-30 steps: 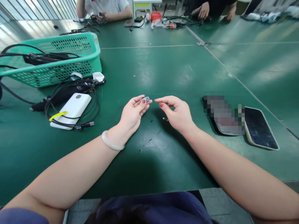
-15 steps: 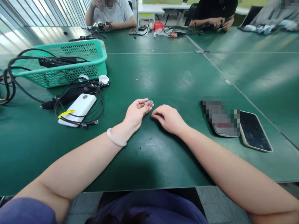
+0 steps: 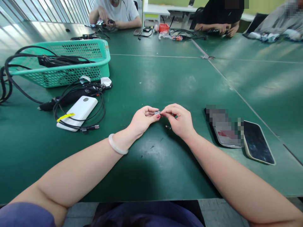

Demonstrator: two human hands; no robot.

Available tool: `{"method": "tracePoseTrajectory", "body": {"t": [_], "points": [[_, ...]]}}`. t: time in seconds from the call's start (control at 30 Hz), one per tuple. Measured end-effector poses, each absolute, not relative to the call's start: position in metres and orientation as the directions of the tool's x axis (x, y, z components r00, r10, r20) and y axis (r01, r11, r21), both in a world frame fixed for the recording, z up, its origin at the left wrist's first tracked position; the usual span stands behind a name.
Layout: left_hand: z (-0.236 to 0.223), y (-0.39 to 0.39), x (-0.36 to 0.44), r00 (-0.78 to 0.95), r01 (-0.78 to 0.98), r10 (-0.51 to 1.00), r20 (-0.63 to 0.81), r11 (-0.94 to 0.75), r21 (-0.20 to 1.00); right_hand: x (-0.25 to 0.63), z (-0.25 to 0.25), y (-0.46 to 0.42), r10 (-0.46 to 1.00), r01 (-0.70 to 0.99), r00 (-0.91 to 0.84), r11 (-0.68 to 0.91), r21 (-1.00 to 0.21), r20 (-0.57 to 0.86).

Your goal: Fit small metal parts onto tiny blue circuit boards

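Note:
My left hand [image 3: 144, 121] is closed around a small grey, silvery piece [image 3: 157, 113], pinched between thumb and fingers. The piece is too small to name. At its right end, the thumb and forefinger of my right hand [image 3: 179, 118] are pressed together, with the fingertips touching or almost touching the piece. Whatever sits in that pinch is too tiny to make out. On the green table just below my right hand lies a small dark oblong part with a light rim [image 3: 168, 127].
Left stand a green basket [image 3: 104, 67] with black cables, a white power bank [image 3: 79, 110] and a coiled black cable [image 3: 104, 108]. Two phones, one partly blurred [image 3: 227, 135], the other dark-screened [image 3: 257, 142], lie right. Several people sit across the table [image 3: 189, 176].
My right hand dipped to the table beside my left hand, then rose, and its pinched fingertips now meet the grey piece. My left hand keeps its hold. The camera view has shifted.

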State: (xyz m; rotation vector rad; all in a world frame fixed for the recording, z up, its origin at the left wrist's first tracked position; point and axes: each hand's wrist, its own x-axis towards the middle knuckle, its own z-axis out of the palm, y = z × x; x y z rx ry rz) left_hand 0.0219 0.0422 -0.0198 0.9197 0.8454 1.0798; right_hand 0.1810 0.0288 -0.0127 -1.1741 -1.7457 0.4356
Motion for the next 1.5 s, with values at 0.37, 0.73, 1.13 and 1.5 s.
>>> {"method": "tracePoseTrajectory", "body": {"t": [0.37,0.73,1.13,1.5], "points": [[-0.02,0.044,0.02,0.235,-0.391,0.956,-0.178,0.261,0.883,0.196,-0.015,0.027,0.915,0.547,-0.038,0.356,-0.758,0.402],[-0.021,0.043,0.02,0.237,-0.404,0.96,-0.15,0.238,0.883,0.202,-0.005,0.015,0.94,0.837,-0.338,0.32,-0.443,0.04],[-0.023,0.044,0.019,0.249,-0.408,0.954,-0.167,0.259,0.875,0.207,-0.008,0.02,0.947,0.82,-0.312,0.311,-0.48,0.081],[-0.022,0.043,0.018,0.247,-0.4,0.956,-0.157,0.248,0.882,0.201,-0.013,0.02,0.912,0.772,-0.371,0.407,-0.489,0.174]]}}
